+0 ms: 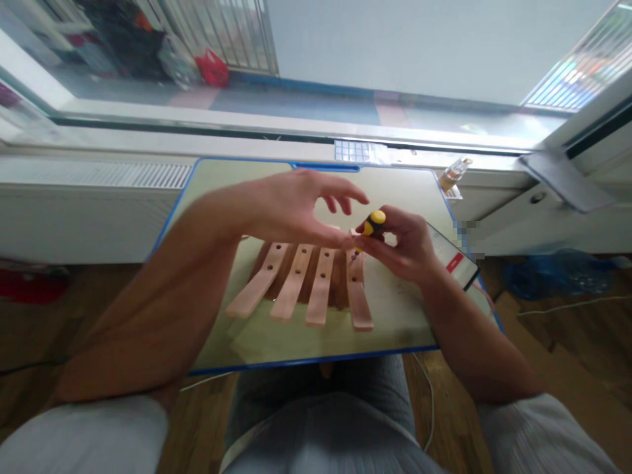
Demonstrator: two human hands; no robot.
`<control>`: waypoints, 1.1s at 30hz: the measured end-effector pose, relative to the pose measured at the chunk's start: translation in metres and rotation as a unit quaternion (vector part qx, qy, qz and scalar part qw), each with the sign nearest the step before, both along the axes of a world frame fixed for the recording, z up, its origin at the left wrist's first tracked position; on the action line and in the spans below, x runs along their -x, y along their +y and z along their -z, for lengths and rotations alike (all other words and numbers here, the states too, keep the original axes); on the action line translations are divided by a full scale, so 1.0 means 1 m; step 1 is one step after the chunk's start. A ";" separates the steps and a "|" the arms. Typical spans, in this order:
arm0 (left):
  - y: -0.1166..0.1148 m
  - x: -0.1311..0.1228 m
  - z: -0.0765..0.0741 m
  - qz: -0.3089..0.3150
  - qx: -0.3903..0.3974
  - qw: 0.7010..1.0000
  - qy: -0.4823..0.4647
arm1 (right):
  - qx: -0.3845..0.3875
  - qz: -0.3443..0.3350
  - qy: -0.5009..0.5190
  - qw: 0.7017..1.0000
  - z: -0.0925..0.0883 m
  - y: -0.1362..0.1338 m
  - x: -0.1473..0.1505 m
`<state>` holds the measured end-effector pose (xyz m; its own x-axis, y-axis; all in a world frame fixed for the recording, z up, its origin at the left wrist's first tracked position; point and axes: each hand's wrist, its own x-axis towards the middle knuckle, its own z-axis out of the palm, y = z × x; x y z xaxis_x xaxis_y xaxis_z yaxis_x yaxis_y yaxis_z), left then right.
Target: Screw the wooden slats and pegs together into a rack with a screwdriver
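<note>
My right hand (pixel 402 243) is closed around a yellow and black screwdriver (pixel 374 222). Its shaft points down at the upper part of the rightmost pale wooden slat (pixel 361 306), close to a dark hole or screw. From the left reaches my left hand (pixel 301 207), its fingers spread and its thumb stretched toward the screwdriver's lower end. Whether that thumb touches the shaft or slat, I cannot tell. Several such slats, each with dark round holes or screw heads, fan out across a darker wooden piece (pixel 338 283) partly hidden beneath my left hand.
The work lies on a pale table (pixel 296 342) with a blue edge. At its right, a phone or tablet (pixel 457 260) with a red button sits partly behind my right forearm. A small bottle (pixel 455 174) stands near the sill, beside a clear plastic compartment box (pixel 360 152).
</note>
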<state>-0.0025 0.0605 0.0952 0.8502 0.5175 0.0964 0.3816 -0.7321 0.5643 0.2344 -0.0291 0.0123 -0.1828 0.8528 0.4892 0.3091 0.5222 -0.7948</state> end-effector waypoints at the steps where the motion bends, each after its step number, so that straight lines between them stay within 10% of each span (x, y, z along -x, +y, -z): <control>1: 0.003 0.004 0.004 -0.020 0.012 0.998 0.053 | -0.006 0.009 -0.010 1.000 0.000 0.000 0.000; 12: -0.033 0.021 0.026 -0.152 -0.009 0.960 0.237 | -0.007 0.070 -0.062 0.996 0.002 -0.007 0.005; 33: -0.021 -0.006 0.022 -0.066 0.064 0.989 0.116 | 0.026 0.101 -0.104 0.989 -0.005 -0.020 0.004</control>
<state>0.0034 0.0396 0.0732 0.7663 0.6205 -0.1665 0.5987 -0.5956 0.5356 0.2301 -0.0492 0.0174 -0.0974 0.9053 0.4135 0.5626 0.3928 -0.7275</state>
